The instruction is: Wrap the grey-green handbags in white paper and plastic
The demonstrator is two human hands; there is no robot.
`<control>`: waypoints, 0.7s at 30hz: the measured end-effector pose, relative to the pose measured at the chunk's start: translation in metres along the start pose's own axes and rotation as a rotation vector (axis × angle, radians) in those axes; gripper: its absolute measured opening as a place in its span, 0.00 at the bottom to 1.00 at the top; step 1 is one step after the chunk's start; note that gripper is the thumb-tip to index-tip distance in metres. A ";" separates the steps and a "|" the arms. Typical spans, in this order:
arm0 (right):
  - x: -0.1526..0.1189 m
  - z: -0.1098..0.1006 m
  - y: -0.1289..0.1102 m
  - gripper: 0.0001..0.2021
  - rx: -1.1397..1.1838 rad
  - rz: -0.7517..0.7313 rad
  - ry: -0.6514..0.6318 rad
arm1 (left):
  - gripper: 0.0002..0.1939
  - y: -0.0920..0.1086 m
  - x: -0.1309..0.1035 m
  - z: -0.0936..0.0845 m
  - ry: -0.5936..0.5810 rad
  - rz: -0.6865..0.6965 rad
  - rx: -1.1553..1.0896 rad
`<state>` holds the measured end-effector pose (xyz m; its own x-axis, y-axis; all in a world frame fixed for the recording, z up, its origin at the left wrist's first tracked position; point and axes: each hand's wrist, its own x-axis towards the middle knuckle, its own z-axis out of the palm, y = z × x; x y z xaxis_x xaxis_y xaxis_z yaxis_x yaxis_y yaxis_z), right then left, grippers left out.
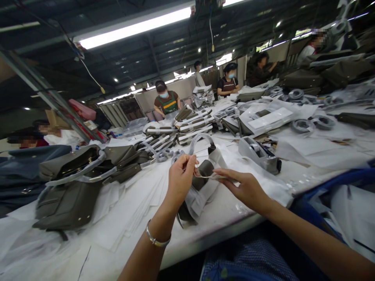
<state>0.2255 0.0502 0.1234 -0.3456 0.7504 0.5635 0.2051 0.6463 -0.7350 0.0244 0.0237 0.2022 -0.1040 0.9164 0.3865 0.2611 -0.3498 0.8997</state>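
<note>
Station: white-covered worktable point(202, 236), 1 olive-grey handbag point(204, 170) standing near its front edge, directly beyond the hands. Bag partly wrapped: translucent sheeting point(200, 201) over its lower body, pale wrapping around its raised handle point(202, 137).

Left hand point(180, 179): thumb and index finger closed in a pinch on 1 end of a thin white strip point(206, 177); remaining fingers curled. Bracelet on that wrist. Right hand point(247, 190): fingers extended nearly straight, strip's other end caught between them at the tips; grip looks light. Strip spans the gap between the 2 hands in a loose bend, in front of the bag. Whether it touches the bag: cannot tell.

Step in hand (judgement): handling the strip at the bag, as part of wrapping it. Next move seems to call for both ends kept under control and the bend straightened, without dragging the sheeting off the body. Strip material and any adhesive face: not resolvable.

Surroundings: unwrapped olive-grey bags point(68, 203) to the left, loose white sheets point(140, 207) beside them; stacked wrapped pieces point(181, 128) farther back, 1 co-worker in a striped apron point(170, 104) behind those.
</note>
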 end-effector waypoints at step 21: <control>0.013 0.014 -0.025 0.17 0.320 0.098 -0.128 | 0.19 0.026 0.002 0.007 -0.225 -0.031 -0.009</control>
<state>0.2029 0.0413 0.1439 -0.4548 0.7701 0.4474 -0.0474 0.4807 -0.8756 0.0374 0.0183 0.2247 0.1050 0.9467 0.3044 0.2522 -0.3214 0.9127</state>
